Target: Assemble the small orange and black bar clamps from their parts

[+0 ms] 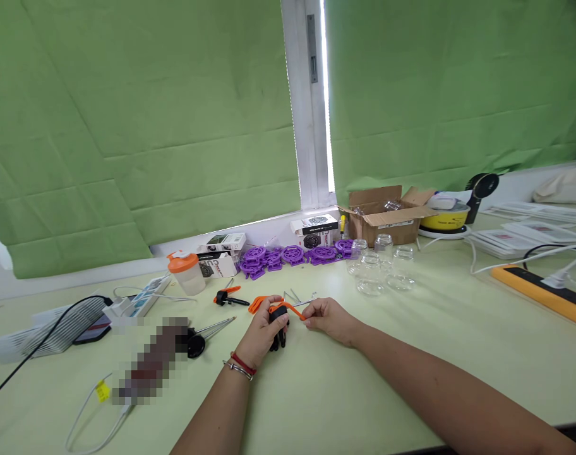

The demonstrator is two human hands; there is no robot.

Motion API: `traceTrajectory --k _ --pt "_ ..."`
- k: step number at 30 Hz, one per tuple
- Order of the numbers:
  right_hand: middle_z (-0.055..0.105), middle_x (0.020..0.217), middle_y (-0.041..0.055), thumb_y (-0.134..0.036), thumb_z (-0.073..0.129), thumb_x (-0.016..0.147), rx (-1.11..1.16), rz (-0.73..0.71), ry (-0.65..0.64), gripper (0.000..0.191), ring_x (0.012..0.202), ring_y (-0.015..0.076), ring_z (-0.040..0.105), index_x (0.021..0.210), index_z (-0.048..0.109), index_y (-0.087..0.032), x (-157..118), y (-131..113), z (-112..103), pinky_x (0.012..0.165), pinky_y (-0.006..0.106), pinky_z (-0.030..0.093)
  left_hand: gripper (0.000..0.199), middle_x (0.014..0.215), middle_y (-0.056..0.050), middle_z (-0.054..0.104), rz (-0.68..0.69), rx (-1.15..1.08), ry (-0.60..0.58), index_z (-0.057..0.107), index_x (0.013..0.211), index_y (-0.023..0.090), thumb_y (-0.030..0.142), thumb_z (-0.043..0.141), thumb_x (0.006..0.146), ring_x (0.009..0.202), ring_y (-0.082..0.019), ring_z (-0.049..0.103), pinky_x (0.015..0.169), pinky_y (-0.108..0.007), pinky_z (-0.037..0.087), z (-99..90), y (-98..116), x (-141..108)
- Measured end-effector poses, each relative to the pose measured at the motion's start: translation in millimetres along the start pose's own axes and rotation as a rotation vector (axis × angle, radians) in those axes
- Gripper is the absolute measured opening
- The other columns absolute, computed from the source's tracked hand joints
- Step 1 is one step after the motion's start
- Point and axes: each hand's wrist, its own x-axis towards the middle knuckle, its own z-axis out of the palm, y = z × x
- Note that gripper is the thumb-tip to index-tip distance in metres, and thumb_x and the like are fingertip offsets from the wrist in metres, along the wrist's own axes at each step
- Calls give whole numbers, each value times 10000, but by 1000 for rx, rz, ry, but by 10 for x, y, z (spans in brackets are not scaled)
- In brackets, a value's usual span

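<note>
My left hand [256,336] is closed around a black plastic part [279,341], held just above the table in the middle of the view. A curved orange plastic piece [295,309] runs from that black part to my right hand [333,321], whose thumb and fingers pinch its far end. Just behind my left hand lie more orange pieces [256,305]. Thin metal rods [292,294] rest beyond my hands. To the left is a similar orange and black assembly [227,296]. How the held pieces join is hidden by my fingers.
Purple plastic parts [292,254] line the back by small boxes [316,232]. Clear jars [371,281] and an open carton [387,227] stand back right. Left are an orange-lidded shaker cup [186,272], a power strip [148,296] and a black disc with metal rods [196,345].
</note>
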Motion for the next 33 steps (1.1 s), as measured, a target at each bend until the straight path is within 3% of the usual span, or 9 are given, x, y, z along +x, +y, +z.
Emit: traceTrajectory --k 33 --pt "589 640 -11 -294 720 590 -11 -23 -13 212 574 91 480 690 601 -149 -18 2 5 582 246 381 476 709 17 526 -20 -11 -9 407 1181 197 425 542 786 664 -124 519 603 -249 398 7 25 -2"
